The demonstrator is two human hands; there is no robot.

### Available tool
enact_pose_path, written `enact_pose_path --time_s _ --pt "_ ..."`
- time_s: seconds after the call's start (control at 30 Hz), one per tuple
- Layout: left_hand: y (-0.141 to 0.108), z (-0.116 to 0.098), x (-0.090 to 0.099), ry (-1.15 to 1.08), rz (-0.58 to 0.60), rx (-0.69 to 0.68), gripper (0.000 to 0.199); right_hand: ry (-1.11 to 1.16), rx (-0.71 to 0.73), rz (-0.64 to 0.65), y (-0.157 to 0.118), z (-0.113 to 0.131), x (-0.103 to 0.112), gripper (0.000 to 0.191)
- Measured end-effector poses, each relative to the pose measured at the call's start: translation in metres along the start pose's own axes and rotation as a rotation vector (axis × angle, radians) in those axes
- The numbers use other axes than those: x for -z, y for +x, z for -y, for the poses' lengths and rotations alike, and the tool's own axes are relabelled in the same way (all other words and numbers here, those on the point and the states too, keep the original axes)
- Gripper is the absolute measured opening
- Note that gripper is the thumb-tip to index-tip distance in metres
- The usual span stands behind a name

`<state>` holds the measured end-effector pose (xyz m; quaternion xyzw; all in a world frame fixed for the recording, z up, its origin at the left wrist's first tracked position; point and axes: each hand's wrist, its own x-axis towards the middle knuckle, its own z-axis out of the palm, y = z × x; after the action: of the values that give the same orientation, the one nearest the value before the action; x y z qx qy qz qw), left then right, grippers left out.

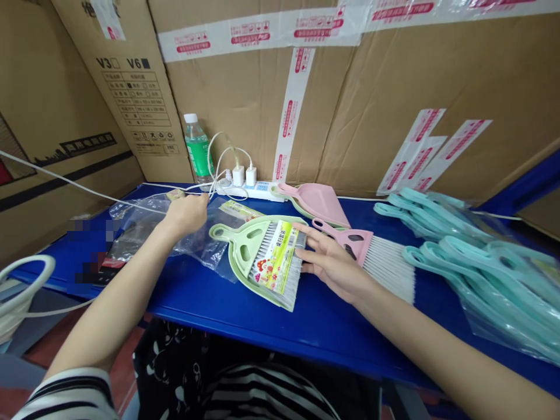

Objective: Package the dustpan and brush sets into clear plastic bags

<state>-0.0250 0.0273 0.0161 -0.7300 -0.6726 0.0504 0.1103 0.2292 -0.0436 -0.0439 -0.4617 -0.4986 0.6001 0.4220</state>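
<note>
Head view: right hand (330, 263) loosely open, fingers touching labelled brush (277, 258); left hand (187, 213) curled closed (contents unclear).

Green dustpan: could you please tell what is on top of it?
On the green dustpan lies a brush, its pale bristles partly covered by a printed label. The pan's middle is hidden beneath them.
</note>
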Motion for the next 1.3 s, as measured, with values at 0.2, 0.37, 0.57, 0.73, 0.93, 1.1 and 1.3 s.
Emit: enact_pose_path --time_s 0.2,0.37,0.57,0.73,0.93,1.1,1.3 --pt "-0.002 -0.005 -0.005 -0.034 0.042 -0.177 0.038 -0.029 0.018 -0.001 0.001 0.000 0.000 0.066" --pt "0.001 -0.003 -0.006 -0.028 0.020 -0.153 0.034 -0.074 0.048 0.006 0.003 -0.004 0.003 0.065" --pt "-0.003 -0.005 -0.005 -0.055 0.074 -0.122 0.032 -0.014 -0.007 -0.044 0.004 -0.002 0.001 0.065" --pt "-0.003 -0.007 -0.006 -0.225 0.120 -0.204 0.030 0.091 -0.088 -0.102 0.004 0.003 -0.003 0.066" --pt "-0.001 -0.005 -0.008 -0.388 0.079 -0.209 0.032 0.127 -0.076 -0.097 0.004 0.004 -0.004 0.062" --pt "-0.004 -0.002 -0.002 -0.109 0.179 -0.096 0.033 0.146 -0.059 -0.108 0.007 0.000 -0.001 0.061" --pt "-0.007 -0.005 0.004 -0.016 0.304 -0.215 0.020 0.214 -0.038 -0.097 0.008 -0.005 0.001 0.061"
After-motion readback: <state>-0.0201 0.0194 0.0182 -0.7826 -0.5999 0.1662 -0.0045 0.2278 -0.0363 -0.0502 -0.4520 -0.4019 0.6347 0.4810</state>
